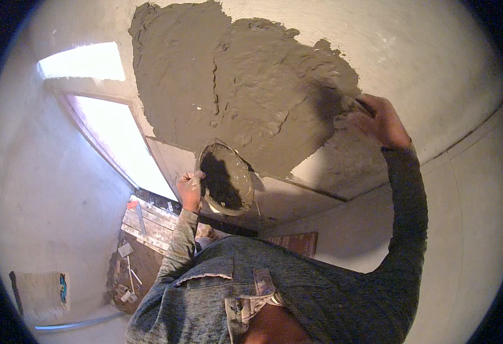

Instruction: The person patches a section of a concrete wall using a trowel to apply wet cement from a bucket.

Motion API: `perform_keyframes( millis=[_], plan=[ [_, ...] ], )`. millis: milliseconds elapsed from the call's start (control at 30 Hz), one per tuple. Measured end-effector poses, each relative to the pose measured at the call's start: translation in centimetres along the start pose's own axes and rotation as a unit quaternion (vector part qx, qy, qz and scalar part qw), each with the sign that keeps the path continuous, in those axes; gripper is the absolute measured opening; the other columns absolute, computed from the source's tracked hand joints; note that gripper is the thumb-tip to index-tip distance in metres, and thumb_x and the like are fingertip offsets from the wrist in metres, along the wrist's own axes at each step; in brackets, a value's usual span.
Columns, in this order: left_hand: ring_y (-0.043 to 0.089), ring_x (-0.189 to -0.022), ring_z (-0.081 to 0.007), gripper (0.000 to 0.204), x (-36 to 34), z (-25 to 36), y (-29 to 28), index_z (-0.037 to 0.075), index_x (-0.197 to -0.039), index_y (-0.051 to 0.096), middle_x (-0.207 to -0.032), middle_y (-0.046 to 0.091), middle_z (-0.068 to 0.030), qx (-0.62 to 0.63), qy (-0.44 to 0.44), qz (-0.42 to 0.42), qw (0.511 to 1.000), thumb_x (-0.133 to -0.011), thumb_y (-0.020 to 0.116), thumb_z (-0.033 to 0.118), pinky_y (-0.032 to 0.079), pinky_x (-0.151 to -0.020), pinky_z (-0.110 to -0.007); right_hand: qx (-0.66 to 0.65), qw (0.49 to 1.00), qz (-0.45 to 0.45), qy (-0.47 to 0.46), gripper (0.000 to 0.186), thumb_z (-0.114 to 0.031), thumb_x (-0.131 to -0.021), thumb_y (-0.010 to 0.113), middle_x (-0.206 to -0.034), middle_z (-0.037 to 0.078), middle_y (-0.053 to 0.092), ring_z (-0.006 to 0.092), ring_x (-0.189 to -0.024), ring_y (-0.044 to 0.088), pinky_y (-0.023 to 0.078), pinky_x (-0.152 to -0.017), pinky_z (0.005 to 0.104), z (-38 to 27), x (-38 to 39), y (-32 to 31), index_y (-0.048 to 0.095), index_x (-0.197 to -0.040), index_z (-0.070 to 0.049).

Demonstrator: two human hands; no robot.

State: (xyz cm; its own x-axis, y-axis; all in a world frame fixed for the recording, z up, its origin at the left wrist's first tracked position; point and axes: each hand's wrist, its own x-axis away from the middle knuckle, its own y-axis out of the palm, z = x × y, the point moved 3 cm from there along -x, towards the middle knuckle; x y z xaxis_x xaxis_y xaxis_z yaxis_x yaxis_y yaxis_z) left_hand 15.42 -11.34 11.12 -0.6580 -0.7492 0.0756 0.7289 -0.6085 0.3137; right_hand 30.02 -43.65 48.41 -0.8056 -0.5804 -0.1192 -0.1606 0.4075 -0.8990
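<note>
Wet grey plaster [194, 69] spreads in a rough-edged patch over the pale surface in front of me, with ridges and a crack-like line in it. My right hand [386, 123] is closed on a trowel [351, 104] at the patch's right edge. The trowel's blade is dim and blurred against the plaster, and the fingers partly hide its handle. Lower and left of it, my left hand [190, 190] grips the rim of a plaster-smeared bucket [244, 198]. The bucket is tilted so that its dark inside shows.
Bright window panes [116, 137] lie at the left. Below them are wooden boards [145, 226] and a brown area with a white-handled tool [130, 269] and small items. A red-brown panel [297, 243] stands behind my torso. A dark seam [320, 192] runs below the plaster.
</note>
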Motion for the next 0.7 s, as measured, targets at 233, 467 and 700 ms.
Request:
perform_keyframes(
  millis=[233,467,700],
  plan=[
    [0.040,-0.055,-0.0044,0.024,-1.0,-2.7,-0.4,0.009,-0.061,0.051,-0.060,0.048,0.0056,0.002,-0.009,0.007,1.000,-0.076,0.068,0.003,0.033,-0.050,-0.023,0.118,0.989,0.055,-0.074,0.036,-0.019,-0.084,0.064,-0.082,0.015,0.066,0.0261,-0.078,0.064,0.051,-0.072,0.0382,1.3,3.2,8.2,0.057,-0.115,-0.003],
    [0.037,-0.053,-0.0036,0.025,-2.4,-5.1,-1.3,0.008,-0.060,0.051,-0.058,0.047,0.0064,0.009,0.014,0.005,1.000,-0.076,0.069,0.004,0.031,-0.048,-0.023,0.170,0.985,0.024,0.000,0.037,-0.025,-0.084,0.064,-0.080,0.019,0.064,0.0292,-0.071,0.064,0.051,-0.065,0.0386,1.8,0.9,7.7,0.057,-0.112,-0.001],
    [0.036,-0.054,-0.0031,0.025,-1.9,-4.7,-1.9,0.008,-0.060,0.051,-0.058,0.047,0.0060,-0.024,0.039,0.011,0.999,-0.075,0.071,0.004,0.030,-0.048,-0.023,0.050,0.991,0.122,-0.003,0.030,-0.019,-0.083,0.064,-0.083,0.014,0.066,0.0214,-0.066,0.061,0.050,-0.063,0.0345,0.8,4.6,8.5,0.060,-0.109,-0.005]
  ],
)
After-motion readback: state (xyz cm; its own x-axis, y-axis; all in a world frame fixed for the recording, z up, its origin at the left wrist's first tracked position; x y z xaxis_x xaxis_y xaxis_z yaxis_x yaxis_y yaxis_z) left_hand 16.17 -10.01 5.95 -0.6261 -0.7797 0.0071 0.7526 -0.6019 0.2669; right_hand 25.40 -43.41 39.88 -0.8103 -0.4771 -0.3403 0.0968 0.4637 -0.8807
